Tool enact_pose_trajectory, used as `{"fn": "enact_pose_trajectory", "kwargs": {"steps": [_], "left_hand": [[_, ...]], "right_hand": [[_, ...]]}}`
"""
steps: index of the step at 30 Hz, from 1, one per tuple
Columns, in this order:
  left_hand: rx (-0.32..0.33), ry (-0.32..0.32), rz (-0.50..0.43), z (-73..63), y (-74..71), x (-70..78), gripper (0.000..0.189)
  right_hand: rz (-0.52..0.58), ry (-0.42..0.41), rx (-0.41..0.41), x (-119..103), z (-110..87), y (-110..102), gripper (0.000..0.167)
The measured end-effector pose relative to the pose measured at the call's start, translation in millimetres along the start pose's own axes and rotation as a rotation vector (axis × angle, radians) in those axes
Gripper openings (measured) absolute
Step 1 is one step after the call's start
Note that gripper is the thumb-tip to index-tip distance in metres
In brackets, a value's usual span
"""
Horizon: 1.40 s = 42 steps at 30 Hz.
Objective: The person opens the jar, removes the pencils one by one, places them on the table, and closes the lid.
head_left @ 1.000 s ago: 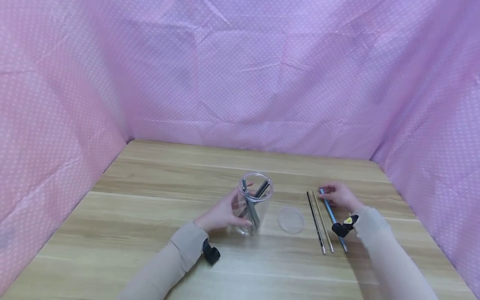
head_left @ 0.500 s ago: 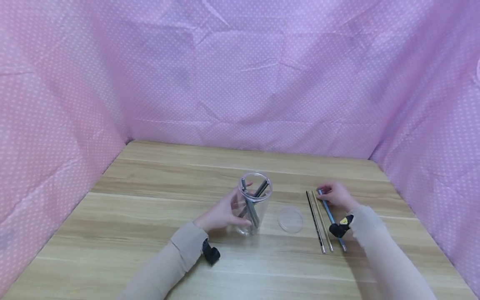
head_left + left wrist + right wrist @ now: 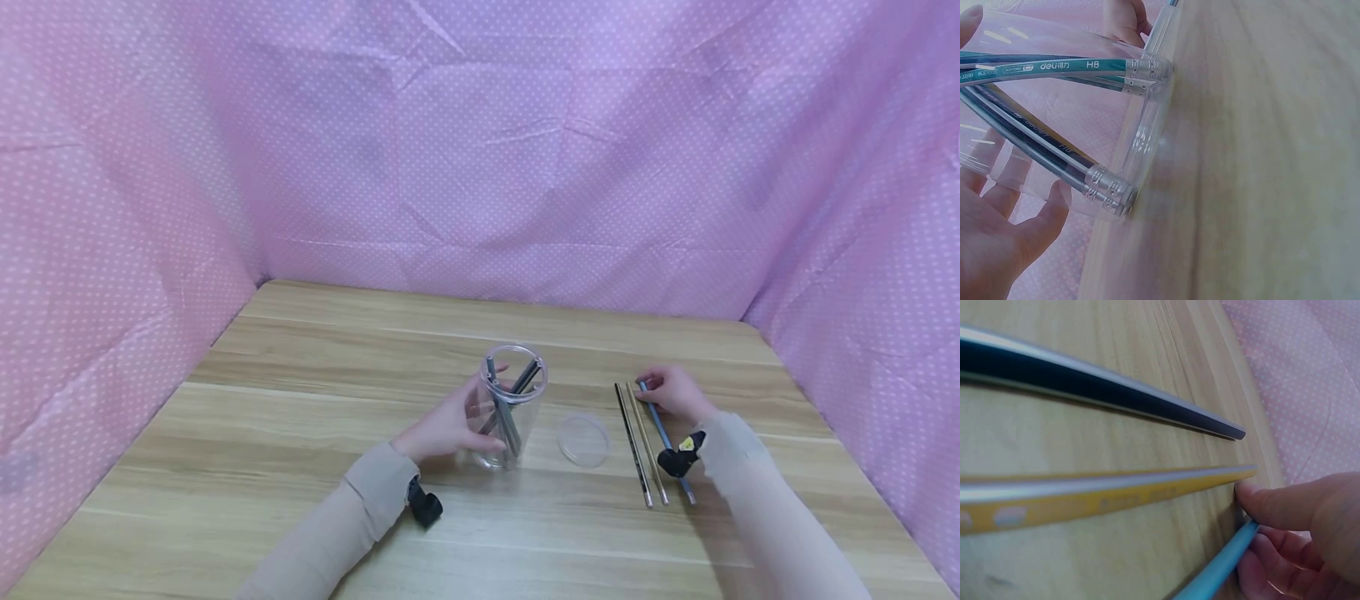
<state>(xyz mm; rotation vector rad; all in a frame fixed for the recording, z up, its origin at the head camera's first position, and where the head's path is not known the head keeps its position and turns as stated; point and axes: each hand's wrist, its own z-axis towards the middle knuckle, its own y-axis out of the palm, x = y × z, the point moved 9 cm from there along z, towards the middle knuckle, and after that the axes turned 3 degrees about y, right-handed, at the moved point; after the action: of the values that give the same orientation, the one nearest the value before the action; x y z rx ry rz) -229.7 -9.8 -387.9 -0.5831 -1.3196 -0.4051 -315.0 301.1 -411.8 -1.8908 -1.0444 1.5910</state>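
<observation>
My left hand (image 3: 453, 425) grips a clear plastic jar (image 3: 529, 417) around its side, thumb toward me. The jar stands upright and uncapped on the table, with several dark and green pencils (image 3: 1072, 67) leaning crosswise inside, their silver ends at the bottom. At the right, my right hand (image 3: 675, 393) pinches the far end of a light blue pencil (image 3: 1219, 565) between thumb and fingers. That pencil lies along the tabletop. Just left of it are a yellow pencil (image 3: 1104, 495) and a black pencil (image 3: 1097, 384), roughly side by side.
A round clear lid (image 3: 583, 440) lies flat between the jar and the loose pencils. The wood-grain table (image 3: 360, 333) is bordered at the back and sides by pink dotted cloth (image 3: 480, 167). A small black camera sits on each wrist.
The right wrist has shifted slightly left while its fingers stay at the blue pencil's far end. The left hand and the jar have stayed put.
</observation>
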Motion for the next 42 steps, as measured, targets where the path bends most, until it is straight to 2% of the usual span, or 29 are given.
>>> {"fn": "enact_pose_trajectory", "kwargs": {"steps": [4, 14, 26, 32, 37, 42], "left_hand": [[-0.009, -0.001, -0.028, 0.3, 0.8, 0.2, 0.104], [-0.007, 0.003, -0.016, 1.1, 0.1, 1.1, 0.105], [0.008, 0.014, 0.052, 2.2, -3.0, -0.9, 0.106], [0.011, 0.004, 0.042, 1.1, -2.8, -0.2, 0.105], [0.005, 0.005, 0.023, 0.6, -1.7, 0.9, 0.104], [-0.002, 0.010, 0.005, 1.1, -0.7, 1.7, 0.104]], "right_hand": [[-0.001, -0.003, -0.005, 0.2, 1.1, 0.3, 0.035], [-0.002, -0.014, 0.011, -3.2, 1.5, -0.6, 0.035], [-0.003, -0.007, 0.002, -2.1, 2.8, -10.9, 0.041], [-0.038, -0.097, 0.061, -20.7, -1.3, -24.9, 0.040], [0.000, -0.136, 0.052, -36.4, -5.0, -25.4, 0.040], [-0.009, -0.197, 0.060, -55.3, -8.5, -21.3, 0.037]]}}
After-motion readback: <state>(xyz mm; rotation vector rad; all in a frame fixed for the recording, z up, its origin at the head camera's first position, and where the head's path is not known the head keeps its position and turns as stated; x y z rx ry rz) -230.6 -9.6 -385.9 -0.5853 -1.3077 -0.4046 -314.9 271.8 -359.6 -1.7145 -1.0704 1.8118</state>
